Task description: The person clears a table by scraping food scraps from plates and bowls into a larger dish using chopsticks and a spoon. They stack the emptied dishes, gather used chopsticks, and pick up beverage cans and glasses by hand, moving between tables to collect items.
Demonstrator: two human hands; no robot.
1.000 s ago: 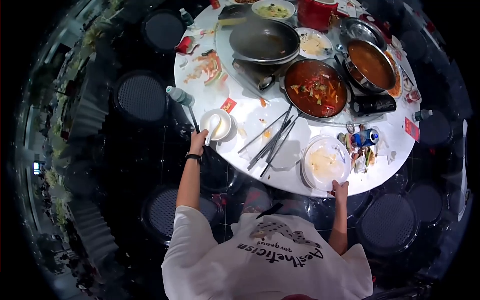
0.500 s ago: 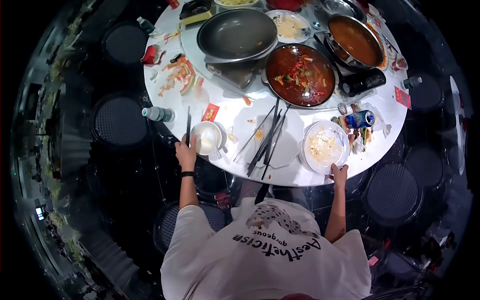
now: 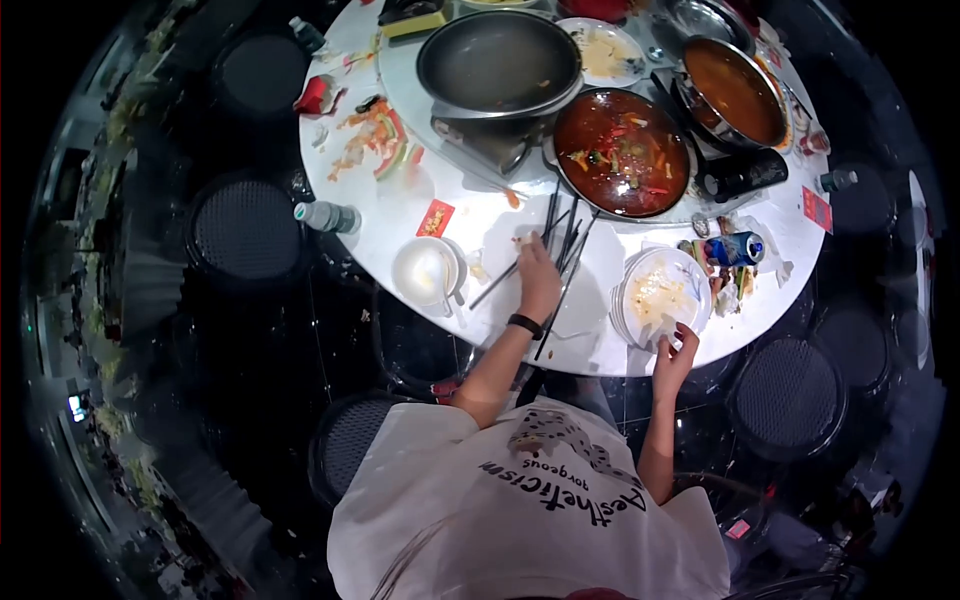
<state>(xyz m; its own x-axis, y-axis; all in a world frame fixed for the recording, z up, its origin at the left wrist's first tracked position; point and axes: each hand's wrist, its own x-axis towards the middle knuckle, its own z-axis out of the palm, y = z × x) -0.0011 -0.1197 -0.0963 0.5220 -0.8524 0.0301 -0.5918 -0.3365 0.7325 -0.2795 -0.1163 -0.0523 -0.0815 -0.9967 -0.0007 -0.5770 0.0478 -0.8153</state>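
The left hand (image 3: pixel 538 275) was right at the black chopsticks (image 3: pixel 573 262), which lay crossed on a white plate (image 3: pixel 592 290) near the edge of the table (image 3: pixel 385 215); its fingers were bunched close, but I could not tell if they pinched any. The sticks pointed different ways, so one could roll away and drop. The right hand (image 3: pixel 676 350) was curled at the rim of the plate stack (image 3: pixel 622 312), and I could not tell if it gripped. A hard bump might tip the stack and spill its scraps (image 3: pixel 657 288)
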